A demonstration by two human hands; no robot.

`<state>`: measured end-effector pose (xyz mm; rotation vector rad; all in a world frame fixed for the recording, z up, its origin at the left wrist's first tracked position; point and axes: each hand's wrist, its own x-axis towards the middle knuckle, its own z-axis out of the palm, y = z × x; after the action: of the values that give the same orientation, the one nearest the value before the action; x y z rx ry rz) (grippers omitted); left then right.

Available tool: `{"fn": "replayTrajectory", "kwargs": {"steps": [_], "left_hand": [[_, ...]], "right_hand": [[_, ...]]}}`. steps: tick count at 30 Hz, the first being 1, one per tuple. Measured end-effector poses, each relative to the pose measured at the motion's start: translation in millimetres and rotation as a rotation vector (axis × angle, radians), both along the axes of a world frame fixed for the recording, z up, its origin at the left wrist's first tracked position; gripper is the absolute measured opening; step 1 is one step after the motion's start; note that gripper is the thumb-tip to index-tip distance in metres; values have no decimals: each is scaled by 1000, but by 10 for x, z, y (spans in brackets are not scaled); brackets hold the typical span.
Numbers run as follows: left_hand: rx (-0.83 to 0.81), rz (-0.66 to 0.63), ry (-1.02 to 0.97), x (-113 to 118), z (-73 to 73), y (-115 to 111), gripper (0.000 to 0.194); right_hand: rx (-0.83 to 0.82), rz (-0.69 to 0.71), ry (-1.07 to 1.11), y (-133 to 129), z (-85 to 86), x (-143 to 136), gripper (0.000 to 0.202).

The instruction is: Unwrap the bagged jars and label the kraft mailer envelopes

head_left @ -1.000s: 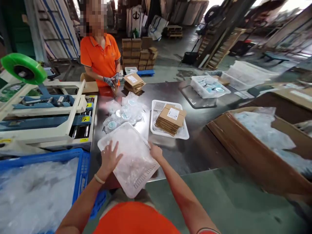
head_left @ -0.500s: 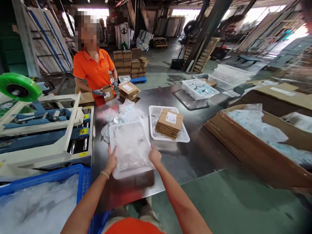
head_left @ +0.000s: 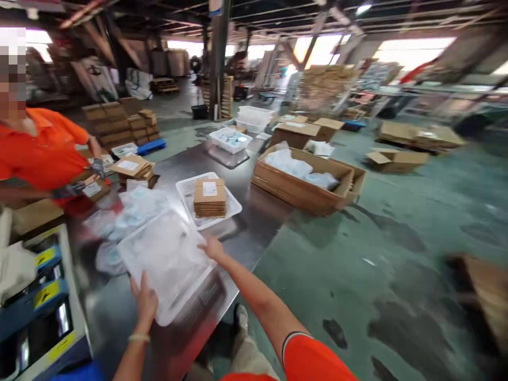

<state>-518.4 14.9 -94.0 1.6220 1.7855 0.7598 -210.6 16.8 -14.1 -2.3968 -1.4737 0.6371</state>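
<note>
A white plastic basket [head_left: 165, 317] is held between my two hands over the near part of the metal table. Clear, filmy plastic bags [head_left: 166, 259] lie in it. My left hand [head_left: 145, 300] grips its left side near the front corner, thumb and fingers partly hidden by the rim. On the opposite edge, my right hand [head_left: 212, 247] is closed on the rim. Just past the basket are bagged pale-blue items [head_left: 141, 209] in a loose heap. Behind it to the right, a second white basket [head_left: 235, 207] carries a stack of flat brown cardboard pieces [head_left: 210, 205] with a white label on top.
The metal table [head_left: 262, 233] ends at a diagonal edge on my right. A long cardboard box [head_left: 289, 193] with bagged items stands at its far right, and a white bin [head_left: 230, 142] sits farther back. At left are a co-worker in orange [head_left: 43, 148] and a roller conveyor [head_left: 51, 296].
My view has swung to the right, so the co-worker and conveyor sit farther left. The basket is still in both hands and now looks turned at an angle.
</note>
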Motion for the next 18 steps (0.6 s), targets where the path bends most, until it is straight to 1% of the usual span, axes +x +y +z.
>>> {"fn": "replayTrajectory", "kwargs": {"steps": [2, 4, 5, 7, 8, 9, 10, 11, 12, 13, 14, 15, 16, 17, 18], "left_hand": [[39, 27, 72, -20, -14, 12, 90], [177, 44, 141, 8, 0, 1, 93], [258, 28, 157, 51, -2, -36, 95], [403, -54, 140, 227, -60, -199, 95], [443, -122, 115, 376, -123, -327, 94], [458, -197, 86, 575, -205, -483, 92], [447, -275, 55, 828, -297, -662, 89], [417, -350, 23, 1138, -387, -858, 84], [372, -416, -11, 1503, -462, -1059, 79], [315, -473, -49, 1914, -509, -1254, 74], [261, -509, -92, 2363, -519, -1432, 70], [199, -536, -139, 2835, -490, -1579, 67], [128, -556, -178, 3316, -422, -1688, 67], [55, -572, -207, 3794, -320, -1751, 68], [-10, -586, -243, 4254, -192, -1767, 70]], "right_hand": [[71, 30, 17, -240, 14, 161, 65], [135, 66, 52, -577, -22, 377, 63], [155, 72, 92, -785, -64, 507, 61], [162, 61, 205, -1260, -193, 812, 54], [151, 49, 260, -1515, -275, 986, 50], [125, 32, 303, -1772, -360, 1172, 46], [78, 12, 330, -2027, -441, 1369, 43], [16, -5, 344, -2278, -512, 1572, 41], [-56, -20, 348, -2522, -567, 1779, 40], [-128, -33, 343, -2759, -603, 1987, 41], [-197, -41, 335, -2987, -616, 2194, 41], [-253, -43, 330, -3206, -610, 2399, 42], [-290, -40, 332, -3412, -589, 2602, 43], [-309, -37, 345, -3605, -556, 2804, 45], [-319, -43, 364, -3783, -519, 3005, 48]]}}
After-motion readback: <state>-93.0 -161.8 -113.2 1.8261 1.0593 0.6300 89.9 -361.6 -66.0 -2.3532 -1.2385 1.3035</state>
